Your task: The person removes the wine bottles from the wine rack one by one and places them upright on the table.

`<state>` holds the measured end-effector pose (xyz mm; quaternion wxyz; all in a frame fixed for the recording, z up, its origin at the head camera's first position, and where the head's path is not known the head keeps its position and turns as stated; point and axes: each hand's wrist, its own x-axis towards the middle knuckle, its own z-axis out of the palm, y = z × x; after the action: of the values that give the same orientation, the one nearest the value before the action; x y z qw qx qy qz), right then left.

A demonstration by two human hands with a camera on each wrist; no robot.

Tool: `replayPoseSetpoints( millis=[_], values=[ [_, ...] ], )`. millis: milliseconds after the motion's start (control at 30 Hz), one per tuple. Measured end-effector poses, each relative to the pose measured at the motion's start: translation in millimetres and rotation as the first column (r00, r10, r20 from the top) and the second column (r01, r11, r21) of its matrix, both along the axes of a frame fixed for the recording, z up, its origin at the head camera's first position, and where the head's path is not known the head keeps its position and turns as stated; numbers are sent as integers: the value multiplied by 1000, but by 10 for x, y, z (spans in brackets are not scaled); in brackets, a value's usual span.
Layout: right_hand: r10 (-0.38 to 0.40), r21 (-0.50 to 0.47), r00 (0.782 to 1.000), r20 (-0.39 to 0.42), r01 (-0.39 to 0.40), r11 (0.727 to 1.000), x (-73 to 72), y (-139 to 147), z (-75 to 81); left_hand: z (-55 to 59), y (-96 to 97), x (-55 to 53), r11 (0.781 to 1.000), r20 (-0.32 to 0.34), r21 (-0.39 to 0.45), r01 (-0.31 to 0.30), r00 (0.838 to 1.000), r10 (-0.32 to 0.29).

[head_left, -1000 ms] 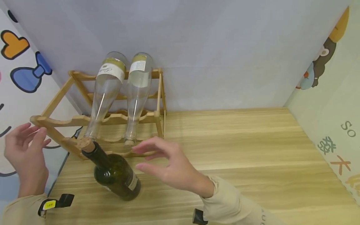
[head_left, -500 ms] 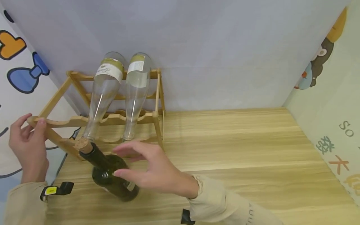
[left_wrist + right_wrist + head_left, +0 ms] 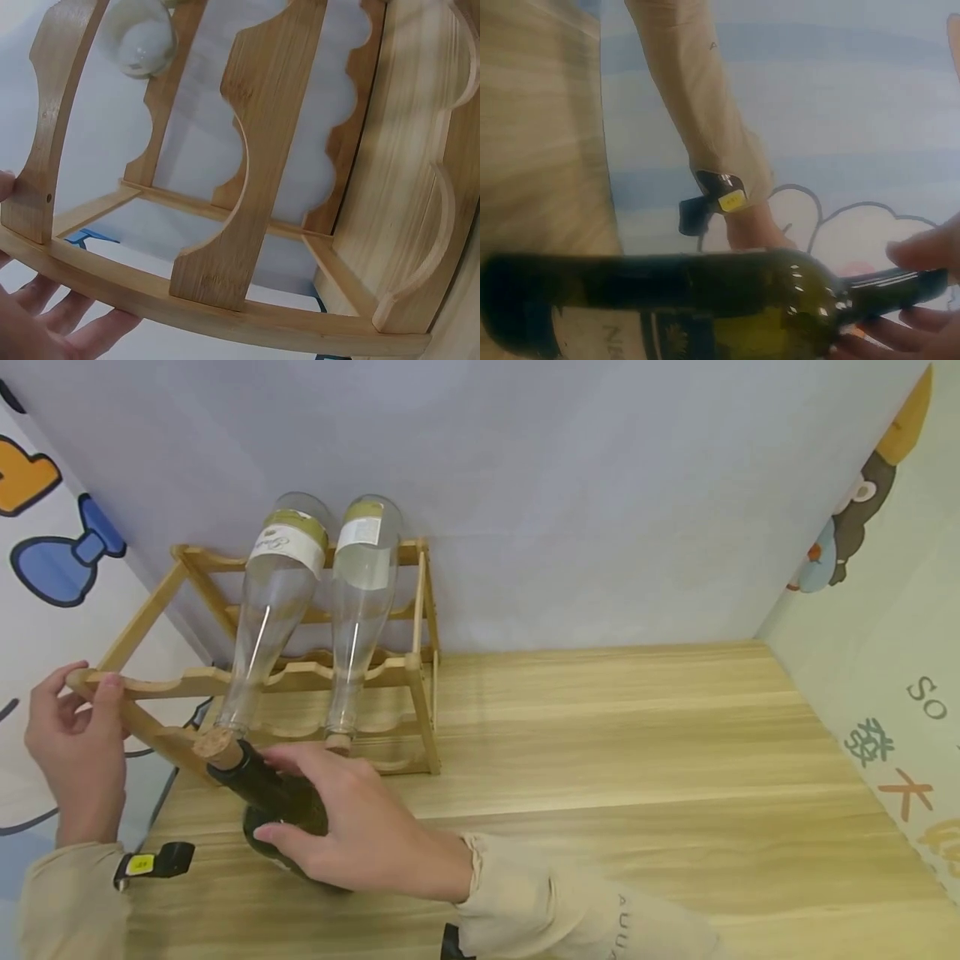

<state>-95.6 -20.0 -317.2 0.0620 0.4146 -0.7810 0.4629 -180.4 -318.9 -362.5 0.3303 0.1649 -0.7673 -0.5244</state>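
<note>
A dark green wine bottle with a cork in its mouth stands on the table. My right hand curves loosely about its neck and shoulder, thumb on the near side; whether it touches the glass I cannot tell. In the right wrist view, thumb and fingers lie on either side of the bottle's neck. My left hand grips the front left corner of the wooden wine rack, thumb on top. Two clear bottles, a left one and a right one, lie neck forward on the rack's upper tier.
The wood-grain table stretches to the right of the rack. A pale back wall stands close behind the rack. Printed side walls rise at the left and right.
My right hand has moved left from beside the green bottle to around its neck and shoulder. My left hand has closed on the rack's corner. The bottles stay where they were.
</note>
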Motion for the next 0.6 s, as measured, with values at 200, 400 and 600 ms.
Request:
replayPoseSetpoints(
  millis=[200, 400, 600],
  values=[
    [-23, -39, 994, 104, 27, 999, 6, -144, -136, -31, 0, 2, 1000, 18, -5, 2, 1000, -2],
    [-34, -102, 993, 115, 46, 994, -5, -227, -208, -46, -2, -3, 1000, 8, -13, 4, 1000, -4],
    [-53, -113, 998, 23, 55, 992, -43, -279, -237, -36, 3, -3, 1000, -6, 0, 9, 1000, -9]
  ],
)
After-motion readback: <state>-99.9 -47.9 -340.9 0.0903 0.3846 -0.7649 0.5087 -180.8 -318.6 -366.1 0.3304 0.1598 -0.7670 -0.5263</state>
